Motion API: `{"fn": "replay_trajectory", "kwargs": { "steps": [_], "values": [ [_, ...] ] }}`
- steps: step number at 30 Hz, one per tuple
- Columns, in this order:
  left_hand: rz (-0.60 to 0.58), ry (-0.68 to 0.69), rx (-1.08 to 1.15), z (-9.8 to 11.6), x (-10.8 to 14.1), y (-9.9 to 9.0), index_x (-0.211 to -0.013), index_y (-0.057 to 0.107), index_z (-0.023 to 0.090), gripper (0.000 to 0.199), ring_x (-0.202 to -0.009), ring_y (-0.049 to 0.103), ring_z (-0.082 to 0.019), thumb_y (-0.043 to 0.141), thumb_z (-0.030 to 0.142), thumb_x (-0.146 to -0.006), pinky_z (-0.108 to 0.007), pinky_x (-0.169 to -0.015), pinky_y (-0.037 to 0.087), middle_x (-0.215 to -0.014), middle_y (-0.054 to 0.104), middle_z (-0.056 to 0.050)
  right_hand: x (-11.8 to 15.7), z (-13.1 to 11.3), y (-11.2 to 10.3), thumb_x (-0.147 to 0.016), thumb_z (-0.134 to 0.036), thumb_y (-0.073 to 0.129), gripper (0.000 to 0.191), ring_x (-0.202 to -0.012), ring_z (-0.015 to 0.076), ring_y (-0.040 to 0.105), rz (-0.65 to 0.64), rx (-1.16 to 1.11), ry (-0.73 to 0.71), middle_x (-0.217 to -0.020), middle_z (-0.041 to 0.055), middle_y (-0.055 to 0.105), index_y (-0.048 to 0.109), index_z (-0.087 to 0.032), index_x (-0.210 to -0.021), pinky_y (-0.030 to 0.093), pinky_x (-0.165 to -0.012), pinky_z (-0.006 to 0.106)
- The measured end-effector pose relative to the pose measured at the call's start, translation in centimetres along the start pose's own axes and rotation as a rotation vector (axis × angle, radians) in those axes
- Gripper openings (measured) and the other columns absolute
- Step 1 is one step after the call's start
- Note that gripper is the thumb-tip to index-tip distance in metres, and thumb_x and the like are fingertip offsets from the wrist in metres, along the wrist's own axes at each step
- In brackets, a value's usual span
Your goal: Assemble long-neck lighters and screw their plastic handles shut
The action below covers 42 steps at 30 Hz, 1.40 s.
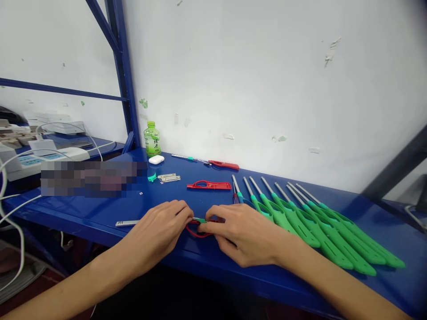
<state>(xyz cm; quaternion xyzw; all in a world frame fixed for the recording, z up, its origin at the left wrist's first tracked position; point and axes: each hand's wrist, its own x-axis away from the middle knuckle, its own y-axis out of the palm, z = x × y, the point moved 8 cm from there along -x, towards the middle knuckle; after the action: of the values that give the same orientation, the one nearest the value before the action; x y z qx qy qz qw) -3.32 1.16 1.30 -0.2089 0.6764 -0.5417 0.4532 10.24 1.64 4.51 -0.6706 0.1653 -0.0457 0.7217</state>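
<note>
A red lighter point(197, 234) with a teal piece and a metal tube point(126, 223) lies low at the table's front edge, between both hands. My left hand point(165, 222) pinches it where the tube meets the red body. From the other side, my right hand point(238, 229) holds the red body with thumb and fingers, hiding much of it. Beyond the hands lies a loose red casing half point(216, 186). Farther back rests another red lighter part point(223, 165) with a metal rod. Small metal pieces point(170, 178) and a teal clip point(152, 178) sit left of the casing.
Several green lighters point(328, 235) fan out on the right, beside a screwdriver point(235, 195). A green bottle point(152, 140) and a white case point(156, 159) stand near the wall. Power strips point(53, 158) with cables and a blurred patch point(93, 178) occupy the left.
</note>
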Motion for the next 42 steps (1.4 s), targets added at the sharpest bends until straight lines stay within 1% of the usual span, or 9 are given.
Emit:
{"fn": "replay_trajectory", "kwargs": {
  "steps": [5,9,13,17,21,25,31,37,42],
  "values": [
    [0.026,-0.056,0.142,-0.7,-0.1,0.1,-0.103,0.06,0.021,0.025,-0.087,0.062,-0.022,0.036,0.02,-0.109,-0.036,-0.077,0.048,-0.099,0.063,-0.004,0.0,0.0,0.0,-0.102,-0.024,0.051,0.03,-0.086,0.0181,0.065,0.006,-0.021,0.013,-0.116,0.0056,0.066,0.066,-0.024,-0.127,0.048,-0.073,0.033],
    [0.044,-0.079,0.214,-0.8,-0.4,-0.3,-0.1,0.06,0.022,0.025,-0.087,0.062,-0.021,0.037,0.023,-0.11,-0.034,-0.077,0.047,-0.098,0.063,-0.003,-0.1,0.4,0.2,-0.107,-0.036,0.052,0.026,-0.084,0.0164,0.066,0.015,0.002,0.016,-0.128,0.0065,0.062,0.064,-0.024,-0.127,0.053,-0.075,0.034],
    [0.053,-0.083,0.249,-0.7,-0.5,-0.6,-0.1,0.061,0.021,0.026,-0.087,0.062,-0.02,0.037,0.023,-0.109,-0.033,-0.077,0.047,-0.097,0.064,-0.003,-0.2,0.9,0.5,-0.111,-0.036,0.046,0.027,-0.088,0.0164,0.068,0.036,-0.025,0.004,-0.132,0.0079,0.062,0.066,-0.023,-0.123,0.056,-0.08,0.033],
    [0.054,-0.094,0.286,-0.8,-0.5,-0.6,-0.101,0.062,0.022,0.025,-0.089,0.063,-0.02,0.039,0.025,-0.109,-0.033,-0.08,0.048,-0.099,0.065,-0.003,-0.2,1.1,0.5,-0.111,-0.039,0.046,0.034,-0.097,0.0178,0.069,0.017,-0.106,0.011,-0.133,0.0078,0.064,0.063,-0.025,-0.136,0.056,-0.086,0.032],
    [0.075,-0.088,0.299,-0.9,-0.5,-0.6,-0.102,0.063,0.022,0.024,-0.09,0.063,-0.02,0.041,0.025,-0.109,-0.033,-0.081,0.049,-0.099,0.065,-0.003,-0.1,1.0,0.2,-0.112,-0.03,0.041,0.037,-0.099,0.0187,0.068,0.007,-0.124,0.033,-0.137,0.009,0.061,0.061,-0.026,-0.143,0.056,-0.089,0.034],
    [0.081,-0.098,0.311,-0.9,-0.3,-0.6,-0.101,0.063,0.023,0.023,-0.089,0.064,-0.02,0.042,0.025,-0.109,-0.032,-0.08,0.049,-0.099,0.066,-0.002,0.0,0.8,0.3,-0.102,-0.012,0.044,0.047,-0.102,0.0206,0.067,-0.018,-0.129,0.043,-0.137,0.0108,0.06,0.059,-0.024,-0.145,0.056,-0.092,0.036],
    [0.075,-0.108,0.33,-1.0,-0.4,-0.6,-0.1,0.062,0.023,0.022,-0.09,0.063,-0.019,0.042,0.026,-0.109,-0.032,-0.081,0.048,-0.099,0.065,-0.002,0.2,0.6,0.2,-0.094,-0.008,0.047,0.054,-0.109,0.0226,0.066,-0.003,-0.205,0.058,-0.136,0.0106,0.061,0.06,-0.023,-0.145,0.055,-0.099,0.039],
    [0.07,-0.109,0.347,-1.0,-0.6,-0.5,-0.1,0.062,0.023,0.022,-0.089,0.062,-0.019,0.042,0.026,-0.109,-0.032,-0.08,0.047,-0.098,0.065,-0.002,-0.1,1.2,0.1,-0.105,-0.024,0.054,0.032,-0.106,0.0205,0.068,0.057,-0.297,0.093,-0.128,0.0081,0.067,0.067,-0.023,-0.134,0.054,-0.097,0.036],
    [0.069,-0.102,0.354,-0.9,-0.5,-0.5,-0.1,0.062,0.022,0.022,-0.088,0.062,-0.018,0.041,0.025,-0.108,-0.031,-0.078,0.047,-0.098,0.065,-0.002,-0.4,1.7,0.1,-0.106,-0.03,0.059,0.023,-0.104,0.0168,0.07,0.144,-0.368,0.053,-0.119,0.0059,0.073,0.073,-0.022,-0.121,0.054,-0.095,0.029]
  ]
}}
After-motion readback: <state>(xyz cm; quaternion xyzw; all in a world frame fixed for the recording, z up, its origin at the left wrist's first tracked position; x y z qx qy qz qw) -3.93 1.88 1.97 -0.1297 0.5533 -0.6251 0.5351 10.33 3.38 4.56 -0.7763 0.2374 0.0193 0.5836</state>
